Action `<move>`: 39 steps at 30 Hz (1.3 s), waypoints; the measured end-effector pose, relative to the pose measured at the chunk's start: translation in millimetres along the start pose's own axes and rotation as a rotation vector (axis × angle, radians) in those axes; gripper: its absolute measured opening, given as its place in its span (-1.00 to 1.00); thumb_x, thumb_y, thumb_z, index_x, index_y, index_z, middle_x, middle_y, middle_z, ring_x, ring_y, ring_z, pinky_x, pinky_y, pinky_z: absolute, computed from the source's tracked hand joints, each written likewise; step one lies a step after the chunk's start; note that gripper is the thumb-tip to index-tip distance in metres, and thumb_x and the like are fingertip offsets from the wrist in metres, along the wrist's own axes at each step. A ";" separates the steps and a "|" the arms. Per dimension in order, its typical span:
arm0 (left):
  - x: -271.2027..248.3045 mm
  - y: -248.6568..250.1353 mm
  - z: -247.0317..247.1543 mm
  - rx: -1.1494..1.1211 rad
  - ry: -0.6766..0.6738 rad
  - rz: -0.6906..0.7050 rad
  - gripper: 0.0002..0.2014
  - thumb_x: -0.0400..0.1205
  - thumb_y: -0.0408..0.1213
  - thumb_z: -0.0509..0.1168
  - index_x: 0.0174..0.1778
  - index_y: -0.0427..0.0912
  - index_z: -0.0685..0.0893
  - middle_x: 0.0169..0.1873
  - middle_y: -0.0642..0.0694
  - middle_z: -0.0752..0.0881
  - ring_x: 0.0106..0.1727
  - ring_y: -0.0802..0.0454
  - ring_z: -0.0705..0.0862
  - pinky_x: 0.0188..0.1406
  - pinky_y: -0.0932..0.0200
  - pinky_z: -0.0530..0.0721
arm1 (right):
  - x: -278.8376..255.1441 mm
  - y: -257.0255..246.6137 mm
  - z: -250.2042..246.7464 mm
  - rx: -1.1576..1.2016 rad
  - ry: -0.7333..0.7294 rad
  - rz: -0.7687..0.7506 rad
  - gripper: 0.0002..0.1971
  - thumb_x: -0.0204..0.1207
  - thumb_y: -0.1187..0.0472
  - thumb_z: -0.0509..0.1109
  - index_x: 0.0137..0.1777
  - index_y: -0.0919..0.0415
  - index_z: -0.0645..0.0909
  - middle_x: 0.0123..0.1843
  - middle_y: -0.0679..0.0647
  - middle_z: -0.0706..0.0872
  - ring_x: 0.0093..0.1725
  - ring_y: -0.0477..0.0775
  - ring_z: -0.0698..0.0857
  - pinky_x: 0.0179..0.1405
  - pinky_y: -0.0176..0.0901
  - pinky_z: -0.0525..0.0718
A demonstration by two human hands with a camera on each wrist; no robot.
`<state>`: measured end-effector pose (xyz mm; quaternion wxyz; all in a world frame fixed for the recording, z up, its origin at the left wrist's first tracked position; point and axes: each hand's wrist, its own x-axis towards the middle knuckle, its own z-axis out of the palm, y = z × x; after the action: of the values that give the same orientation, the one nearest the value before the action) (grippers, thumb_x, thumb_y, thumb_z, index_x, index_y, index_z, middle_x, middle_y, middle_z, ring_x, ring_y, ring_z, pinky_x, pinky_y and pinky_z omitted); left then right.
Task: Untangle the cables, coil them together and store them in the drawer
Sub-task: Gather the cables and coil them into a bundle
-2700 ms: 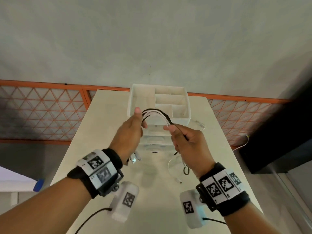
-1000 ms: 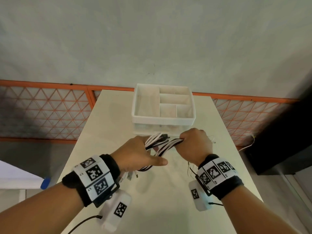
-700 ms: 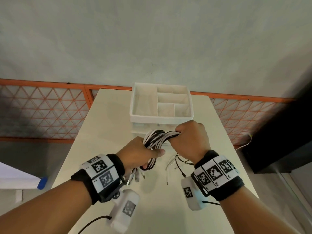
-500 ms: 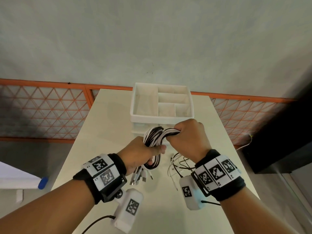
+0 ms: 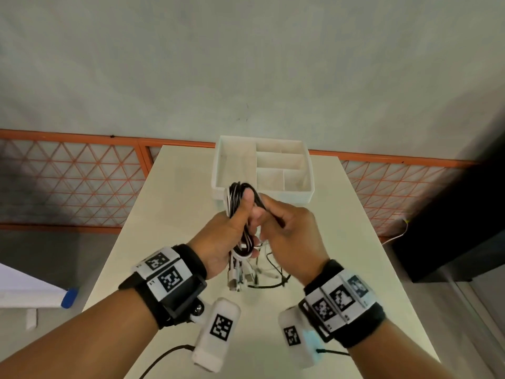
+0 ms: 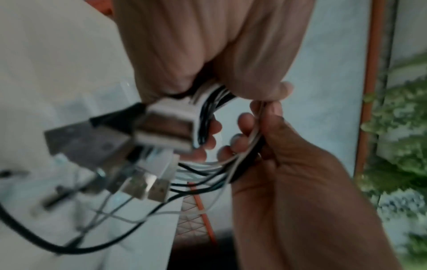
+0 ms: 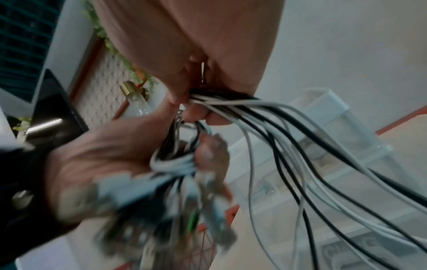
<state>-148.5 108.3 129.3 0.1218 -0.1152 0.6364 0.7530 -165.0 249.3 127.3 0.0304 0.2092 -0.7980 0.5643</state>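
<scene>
Two hands, left (image 5: 225,236) and right (image 5: 293,236), grip coiled cables (image 5: 240,198) above the pale bench (image 5: 177,214); white drawer organiser (image 5: 218,170) at its far edge; orange lattice railing (image 5: 82,184) beyond.

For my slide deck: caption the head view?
Left hand grips coiled cables; right hand feeds loose strands before drawer organizer.

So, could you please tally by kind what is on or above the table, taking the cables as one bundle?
hands: 2 (left hand, right hand)
wrist cameras: 2 (left wrist camera, right wrist camera)
cable bundle: 1
drawer organiser: 1
Total: 6
</scene>
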 end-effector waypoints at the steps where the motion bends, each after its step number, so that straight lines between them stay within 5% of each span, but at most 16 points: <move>1: -0.7 1.9 2.4 0.003 -0.043 0.006 -0.13 0.26 0.52 0.25 -0.09 -0.34 0.76 -0.24 -0.41 0.71 -0.18 -0.15 0.74 -0.25 0.05 0.73 | -2.3 -0.6 7.5 -0.063 0.014 -0.069 -0.73 0.72 0.28 0.33 0.29 0.03 0.77 -0.26 -0.06 0.73 -0.31 -0.12 0.67 -0.28 -0.23 0.71; 6: -1.9 9.0 3.6 -0.019 -0.070 0.053 -0.44 0.43 0.29 0.37 -0.01 -0.17 0.81 -0.10 -0.18 0.87 0.01 -0.07 0.85 0.06 0.05 0.75 | -11.1 6.1 26.7 -0.267 -0.046 -0.215 -0.65 0.66 0.34 0.18 0.34 0.30 0.68 0.23 0.15 0.59 0.06 0.11 0.71 0.02 -0.02 0.77; 11: 0.3 12.0 -0.9 -0.160 0.081 0.020 -0.58 0.60 0.16 0.35 -0.30 -0.13 0.81 -0.36 -0.09 0.79 -0.27 0.00 0.81 -0.11 0.06 0.71 | -13.4 -1.2 15.7 -0.136 -0.163 -0.201 -0.75 0.68 0.36 0.29 0.26 0.22 0.73 0.28 0.04 0.49 0.01 -0.08 0.67 -0.02 -0.26 0.74; 14: 1.9 12.2 -7.8 -0.185 0.032 0.008 -0.59 0.64 0.07 0.35 -0.09 -0.29 0.72 -0.38 -0.16 0.68 -0.32 -0.11 0.72 -0.14 0.01 0.70 | -4.7 -6.3 -3.6 -0.093 0.006 -0.110 -0.61 0.61 0.43 0.33 0.34 0.06 0.73 0.27 -0.02 0.55 0.03 -0.18 0.67 -0.06 -0.43 0.63; 17: 0.7 9.8 -6.5 -0.038 -0.075 0.034 -0.76 0.71 -0.20 0.32 -0.21 -0.26 0.68 -0.40 -0.21 0.58 -0.39 -0.17 0.64 -0.21 -0.02 0.66 | 10.6 -15.2 -17.8 -0.183 -0.013 -0.091 -0.38 0.56 0.35 0.42 0.55 -0.18 0.50 0.40 -0.18 0.52 0.15 -0.23 0.63 0.00 -0.44 0.64; 20: -2.8 7.6 -0.6 0.143 -0.158 0.125 -0.86 0.66 -0.41 0.30 -0.16 -0.23 0.76 -0.43 -0.25 0.59 -0.37 -0.20 0.65 -0.25 -0.05 0.66 | 22.3 -21.0 -21.3 -0.220 -0.059 -0.108 -0.50 0.52 0.36 0.46 0.41 -0.10 0.70 0.25 -0.23 0.74 0.13 -0.26 0.69 0.01 -0.55 0.58; 23: -3.9 9.7 0.5 0.275 -0.178 0.220 -0.82 0.65 -0.51 0.31 -0.28 -0.31 0.67 -0.44 -0.29 0.61 -0.41 -0.14 0.65 -0.25 -0.01 0.68 | 24.5 -21.8 -19.5 -0.132 0.064 -0.013 -0.63 0.49 0.31 0.51 0.22 -0.10 0.81 0.04 -0.26 0.84 -0.01 -0.19 0.78 -0.03 -0.41 0.68; 25: -2.0 11.8 -1.8 0.257 -0.135 0.261 -0.87 0.68 -0.47 0.31 -0.17 -0.38 0.70 -0.46 -0.25 0.63 -0.44 -0.14 0.65 -0.25 -0.01 0.69 | 23.0 -19.7 -16.9 -0.018 0.087 0.055 -0.60 0.46 0.18 0.52 0.30 -0.13 0.77 0.03 -0.20 0.86 0.02 -0.15 0.80 0.01 -0.28 0.71; 28: 2.8 16.4 -10.8 0.093 -0.017 0.242 -0.80 0.69 -0.34 0.34 -0.11 -0.45 0.72 -0.41 -0.29 0.65 -0.39 -0.19 0.64 -0.24 -0.04 0.68 | 13.7 -9.5 -14.4 0.075 -0.156 0.100 -0.17 0.33 0.00 0.53 0.65 -0.16 0.39 0.24 -0.17 0.78 0.27 -0.16 0.73 0.29 -0.12 0.64; 31: 4.0 25.6 -17.1 -0.076 -0.003 0.246 -0.77 0.71 -0.29 0.31 -0.25 -0.31 0.67 -0.44 -0.20 0.60 -0.43 -0.14 0.60 -0.31 0.04 0.67 | -7.0 0.2 -4.5 -0.134 -0.476 0.124 -0.05 0.36 -0.05 0.64 0.70 -0.23 0.20 0.28 -0.56 0.58 0.28 -0.44 0.59 0.33 -0.43 0.48; 33: 4.5 29.1 -20.1 -0.123 -0.029 0.264 -0.78 0.73 -0.31 0.28 -0.23 -0.28 0.67 -0.43 -0.16 0.57 -0.43 -0.12 0.59 -0.34 0.04 0.69 | -13.7 13.1 2.4 -0.296 -0.470 0.172 -0.34 0.42 0.10 0.60 0.54 -0.09 0.50 0.24 -0.31 0.74 0.18 -0.28 0.71 0.14 -0.44 0.57; 35: 3.6 30.7 -24.1 -0.129 -0.070 0.260 -0.79 0.73 -0.30 0.25 -0.19 -0.30 0.64 -0.45 -0.14 0.55 -0.43 -0.11 0.58 -0.34 0.04 0.67 | -12.7 26.8 2.5 -0.357 -0.387 0.238 -0.83 0.48 0.22 0.51 0.04 0.20 0.77 -0.18 -0.01 0.83 -0.21 -0.09 0.77 -0.16 -0.20 0.65; 37: -0.3 33.0 -29.9 -0.117 -0.146 0.229 -0.79 0.71 -0.25 0.25 -0.16 -0.32 0.61 -0.49 -0.12 0.51 -0.47 -0.08 0.56 -0.34 0.07 0.63 | -8.9 36.3 -5.4 -0.368 -0.306 0.299 -0.89 0.50 0.26 0.49 -0.23 0.23 0.80 -0.49 -0.07 0.69 -0.50 -0.20 0.62 -0.30 -0.14 0.64; 39: -5.4 33.4 -34.2 -0.047 -0.248 0.158 -0.78 0.67 -0.21 0.28 -0.14 -0.31 0.62 -0.53 -0.09 0.48 -0.50 -0.04 0.55 -0.37 0.13 0.63 | -4.3 38.5 -16.2 -0.360 -0.228 0.359 -0.74 0.45 0.33 0.45 -0.40 0.03 0.79 -0.60 -0.17 0.65 -0.56 -0.26 0.59 -0.41 -0.30 0.59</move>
<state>-153.8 68.9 156.6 0.1373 0.0264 0.6056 0.7834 -178.3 276.0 97.8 -0.1232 0.1178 -0.9081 0.3825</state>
